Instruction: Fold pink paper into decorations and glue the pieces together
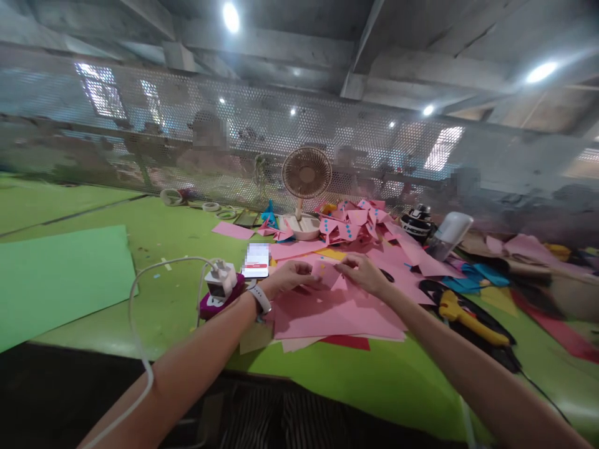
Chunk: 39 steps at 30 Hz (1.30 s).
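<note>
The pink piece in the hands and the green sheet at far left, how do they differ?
The pink piece is small, while the green sheet is far larger. The pink piece is held between the left hand and right hand; the green sheet lies on the table, untouched by either hand. Both look like thin sheet material.

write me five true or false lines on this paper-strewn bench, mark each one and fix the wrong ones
1. The left hand and right hand hold a small pink piece between them. True.
2. The pale wristband is on the right arm. False: the pale wristband is on the left arm.
3. The fan stands beyond the hands. True.
4. The phone lies right of the yellow tool. False: the phone lies left of it.
5. In this view the white cable crosses the left arm. True.
</note>
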### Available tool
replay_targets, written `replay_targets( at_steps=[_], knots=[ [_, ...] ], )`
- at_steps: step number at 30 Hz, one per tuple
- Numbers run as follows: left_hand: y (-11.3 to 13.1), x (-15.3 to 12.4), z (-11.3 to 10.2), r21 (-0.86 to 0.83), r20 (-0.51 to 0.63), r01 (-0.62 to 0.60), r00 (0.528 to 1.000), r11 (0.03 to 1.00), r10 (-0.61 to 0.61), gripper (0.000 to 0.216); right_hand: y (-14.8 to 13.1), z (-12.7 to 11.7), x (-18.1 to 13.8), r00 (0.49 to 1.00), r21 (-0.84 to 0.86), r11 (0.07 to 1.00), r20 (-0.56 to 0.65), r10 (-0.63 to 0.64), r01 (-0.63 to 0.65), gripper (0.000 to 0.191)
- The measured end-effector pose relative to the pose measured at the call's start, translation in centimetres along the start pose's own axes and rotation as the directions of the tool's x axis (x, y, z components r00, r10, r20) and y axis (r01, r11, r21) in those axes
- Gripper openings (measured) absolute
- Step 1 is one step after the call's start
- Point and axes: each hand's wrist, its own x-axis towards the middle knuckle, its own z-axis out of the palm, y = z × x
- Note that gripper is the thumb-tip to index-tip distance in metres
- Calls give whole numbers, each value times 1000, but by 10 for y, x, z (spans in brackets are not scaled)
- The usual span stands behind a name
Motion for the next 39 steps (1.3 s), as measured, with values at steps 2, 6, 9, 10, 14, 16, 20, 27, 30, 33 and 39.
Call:
replay_targets(
  at_steps=[2,6,9,10,14,16,20,27,30,33,39],
  knots=[
    [0,0,1,-7,-33,-27,999,1000,27,42,-4,0,-1,1000,3,1000,-10,2,-2,34],
    [-2,3,1,35,-176,-64,982,997,70,44,-11,4,-4,1000,21,1000,11,-21,21,32],
    [-7,6,-1,135,-198,-77,975,988,103,46,-14,10,-6,999,7,999,28,-46,46,29],
    [-9,7,-2,167,-193,-97,973,981,129,47,-15,11,-6,998,-6,999,25,-51,52,29],
    [-13,9,-1,191,-138,-186,967,964,214,47,-18,13,-8,998,-41,997,-6,-63,62,27],
    [-12,8,2,190,-146,-193,964,963,222,47,-17,12,-8,998,-52,997,-21,-56,55,27],
    [-7,5,6,46,-176,-128,975,991,134,50,-13,7,-10,998,-44,998,-31,-50,49,29],
    [-5,2,-2,-50,25,97,995,994,-96,48,-5,0,-15,997,-82,996,-69,-23,17,31],
    [-7,3,-5,-7,16,91,996,996,-91,44,2,-6,-25,988,-126,990,-127,-82,66,27],
    [-7,5,-7,24,-17,91,996,996,-91,43,17,-22,-48,972,-208,975,-202,-119,76,25],
    [-7,9,-6,36,-104,100,990,994,-96,37,71,-82,-121,952,-388,901,-297,79,-196,30]
  ],
)
